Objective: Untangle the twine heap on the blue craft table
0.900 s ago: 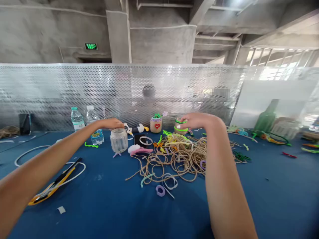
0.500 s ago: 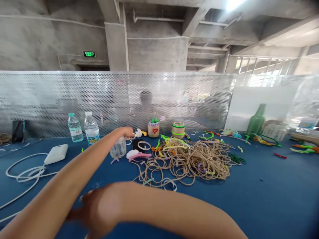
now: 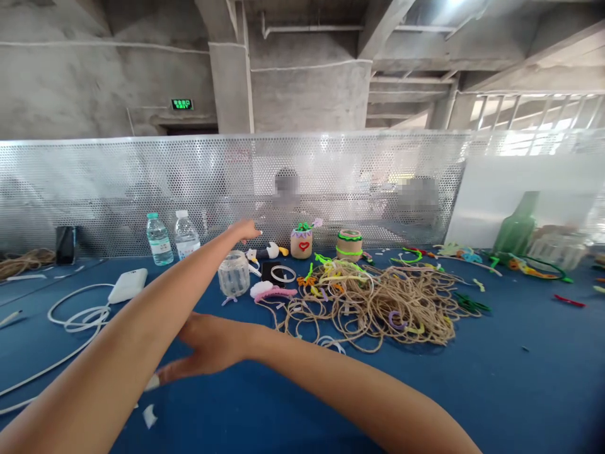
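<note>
My left hand point(image 3: 244, 230) hovers just above and behind a clear glass jar point(image 3: 234, 274), fingers stretched out and holding nothing. My right hand point(image 3: 208, 348) crosses under my left forearm and lies low over the blue table point(image 3: 496, 378), fingers spread toward the left. It holds nothing. A small white scrap point(image 3: 150, 416) lies just below its fingertips. A big tangle of jute twine point(image 3: 382, 302) with bits of coloured pipe cleaner lies to the right of the jar.
Two twine-wrapped jars, one with a red heart point(image 3: 302, 243) and one with green bands point(image 3: 350, 244), stand at the back. Two water bottles point(image 3: 159, 238), a white power bank point(image 3: 127, 285) with cable point(image 3: 70, 318) and a green bottle point(image 3: 517, 227) are around. A perforated metal screen point(image 3: 94, 189) closes the far edge; people sit behind it.
My right hand left the green-banded jar at the back and swung down and left under my left arm. My left hand lifted off the glass jar's top.
</note>
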`<state>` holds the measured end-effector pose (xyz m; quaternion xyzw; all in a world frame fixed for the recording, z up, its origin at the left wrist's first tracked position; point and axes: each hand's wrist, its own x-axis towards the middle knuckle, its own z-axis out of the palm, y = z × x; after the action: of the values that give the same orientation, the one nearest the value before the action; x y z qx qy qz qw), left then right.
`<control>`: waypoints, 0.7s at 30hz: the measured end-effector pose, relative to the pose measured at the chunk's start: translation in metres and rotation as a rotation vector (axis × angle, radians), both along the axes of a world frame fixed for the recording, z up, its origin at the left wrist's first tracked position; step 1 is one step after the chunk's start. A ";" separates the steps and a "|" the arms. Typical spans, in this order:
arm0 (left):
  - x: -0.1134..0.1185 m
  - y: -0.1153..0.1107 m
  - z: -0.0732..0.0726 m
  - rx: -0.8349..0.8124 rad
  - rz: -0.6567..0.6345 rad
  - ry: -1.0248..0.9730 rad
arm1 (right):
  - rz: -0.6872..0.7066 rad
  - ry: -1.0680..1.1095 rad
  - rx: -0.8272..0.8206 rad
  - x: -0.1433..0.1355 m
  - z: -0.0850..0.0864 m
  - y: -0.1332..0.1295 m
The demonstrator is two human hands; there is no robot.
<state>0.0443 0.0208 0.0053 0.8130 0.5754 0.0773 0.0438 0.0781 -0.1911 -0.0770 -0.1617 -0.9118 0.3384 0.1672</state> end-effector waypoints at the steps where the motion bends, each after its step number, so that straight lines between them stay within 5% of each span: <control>1: 0.001 -0.002 0.001 -0.014 0.041 -0.047 | 0.037 0.077 -0.239 -0.002 -0.004 0.004; 4: 0.006 -0.008 0.003 -0.076 0.144 -0.211 | 0.140 0.292 -0.866 -0.006 -0.014 0.013; 7: 0.011 -0.012 0.008 -0.111 0.171 -0.391 | 0.209 0.419 -1.099 -0.010 -0.019 0.017; 16: 0.020 -0.017 0.018 -0.119 0.162 -0.774 | 0.310 0.378 -0.958 -0.012 -0.024 0.022; 21: 0.020 -0.025 0.026 -0.102 0.139 -0.848 | 0.011 0.325 -0.847 0.009 -0.008 0.029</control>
<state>0.0645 -0.0043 0.0312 0.6654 0.5632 0.3785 0.3112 0.0869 -0.1616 -0.0851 -0.1559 -0.6557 0.7036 0.2252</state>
